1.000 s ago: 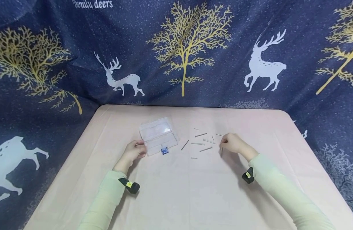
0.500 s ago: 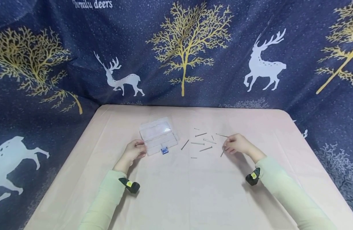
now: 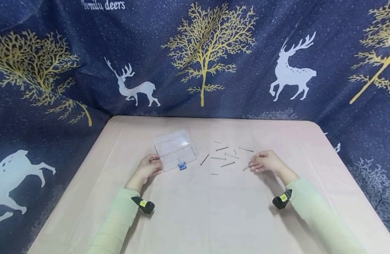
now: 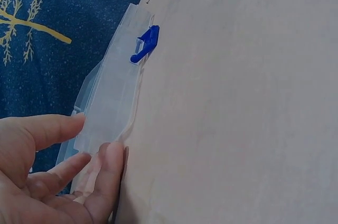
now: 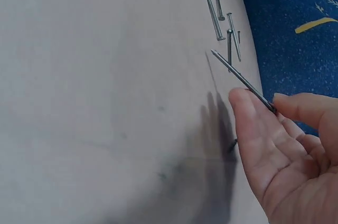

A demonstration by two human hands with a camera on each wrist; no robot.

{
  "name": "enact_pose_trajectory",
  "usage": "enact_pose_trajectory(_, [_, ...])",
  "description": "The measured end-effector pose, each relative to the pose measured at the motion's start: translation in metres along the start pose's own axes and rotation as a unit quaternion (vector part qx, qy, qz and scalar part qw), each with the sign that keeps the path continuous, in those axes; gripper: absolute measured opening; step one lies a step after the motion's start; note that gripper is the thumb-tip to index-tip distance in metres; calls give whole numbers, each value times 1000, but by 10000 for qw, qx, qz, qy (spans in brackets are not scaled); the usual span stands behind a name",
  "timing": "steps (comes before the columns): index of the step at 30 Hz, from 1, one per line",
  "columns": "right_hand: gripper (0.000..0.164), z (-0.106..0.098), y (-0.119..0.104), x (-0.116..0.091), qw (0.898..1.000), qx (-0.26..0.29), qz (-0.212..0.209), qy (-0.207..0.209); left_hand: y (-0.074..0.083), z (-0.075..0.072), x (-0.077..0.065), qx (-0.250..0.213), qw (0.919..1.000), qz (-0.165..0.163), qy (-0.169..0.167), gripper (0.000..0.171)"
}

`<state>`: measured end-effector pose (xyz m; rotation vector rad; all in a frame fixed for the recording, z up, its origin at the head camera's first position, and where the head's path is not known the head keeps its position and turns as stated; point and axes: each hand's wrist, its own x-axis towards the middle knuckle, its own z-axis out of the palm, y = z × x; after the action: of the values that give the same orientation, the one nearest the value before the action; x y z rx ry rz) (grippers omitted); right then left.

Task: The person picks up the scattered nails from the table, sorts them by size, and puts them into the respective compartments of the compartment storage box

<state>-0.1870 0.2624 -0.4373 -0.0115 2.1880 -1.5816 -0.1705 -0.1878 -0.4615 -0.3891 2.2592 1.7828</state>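
Observation:
My left hand point(image 3: 147, 166) holds the left end of a clear plastic box point(image 3: 177, 158), with its fingertips on the box's edges in the left wrist view. The box's lid point(image 3: 172, 141) is tilted back, and a blue latch point(image 4: 148, 44) sits on its front edge. Between thumb and fingertips, my right hand point(image 3: 266, 162) pinches a steel nail point(image 5: 240, 78), pointed end outward, raised above the table. Nearest to that hand lies another nail point(image 3: 246, 149). Part of the right palm and its curled fingers show in the right wrist view.
Several loose nails point(image 3: 218, 158) of different lengths are scattered between the box and my right hand. One short nail point(image 3: 214, 174) lies closer to me. The table point(image 3: 195, 218) has a pale cover. A dark blue curtain point(image 3: 239, 91) stands behind its far edge.
My right hand has shifted right with the pinched nail, which has turned from near upright to slanted. The nail behind it now shows whole. My left hand and the box stay put.

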Motion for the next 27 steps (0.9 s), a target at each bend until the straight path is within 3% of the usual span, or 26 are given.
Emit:
enact_pose_trajectory(6, [37,4,6,-4,9980,625,-21,12,0,0,0,-98,9999,62,-39,53])
enact_pose_trajectory(27, [41,42,-12,-1,9822,1698,-166,789,4,1,-1,-252,9997,-18,-27,50])
